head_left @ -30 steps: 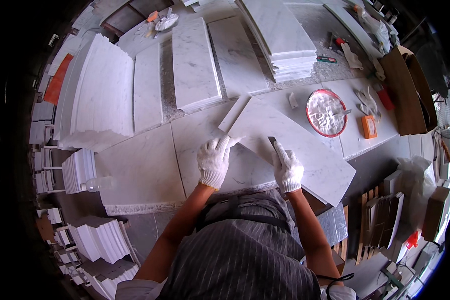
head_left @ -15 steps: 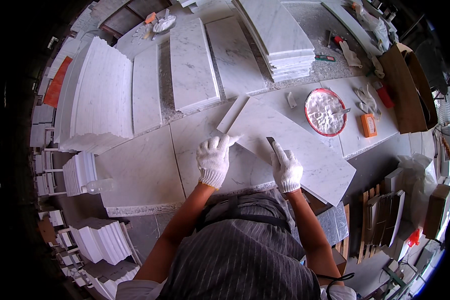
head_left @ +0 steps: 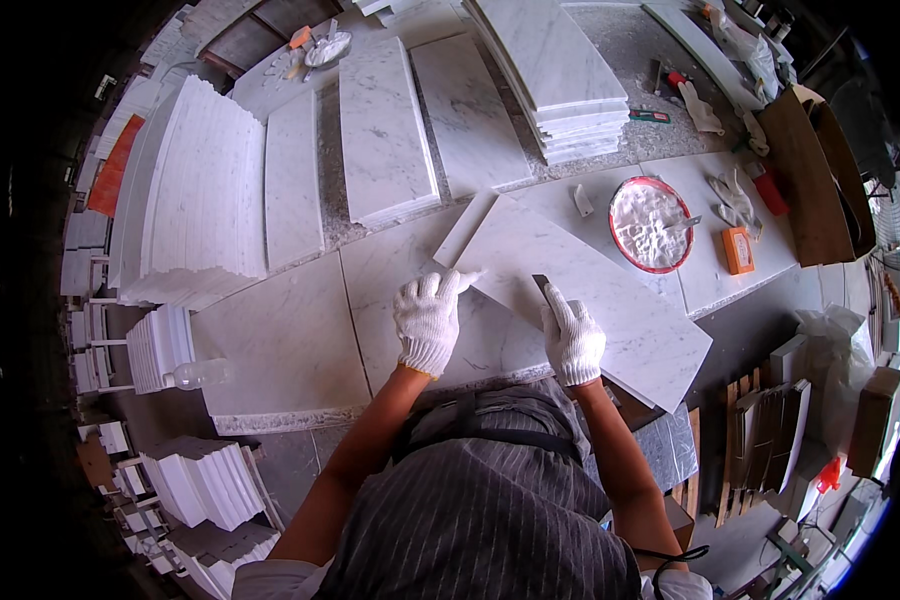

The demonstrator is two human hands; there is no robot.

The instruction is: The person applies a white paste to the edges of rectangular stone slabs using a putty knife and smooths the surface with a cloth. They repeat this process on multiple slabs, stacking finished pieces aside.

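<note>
Right hand (head_left: pixel 575 342): fingers round dark-bladed scraper (head_left: pixel 541 284), forefinger extended, likely for control. Left hand (head_left: pixel 427 318): fingers curled by marble slab (head_left: pixel 595 285), perhaps steadying; grip unclear.

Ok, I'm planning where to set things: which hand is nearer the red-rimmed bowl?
Right. The right hand is left of the red-rimmed bowl, toward the apron; the left hand lies much farther left.

Top slab (head_left: pixel 595 285) lies askew on lower slab (head_left: pixel 467 230), overhanging bench (head_left: pixel 270 345) front edge R of ctr. Bowl (head_left: pixel 613 231) w/ paste (head_left: pixel 650 225) behind top slab; small box (head_left: pixel 738 251) R of bowl, nr bench's front R corner; glove (head_left: pixel 737 208) behind box.
</note>
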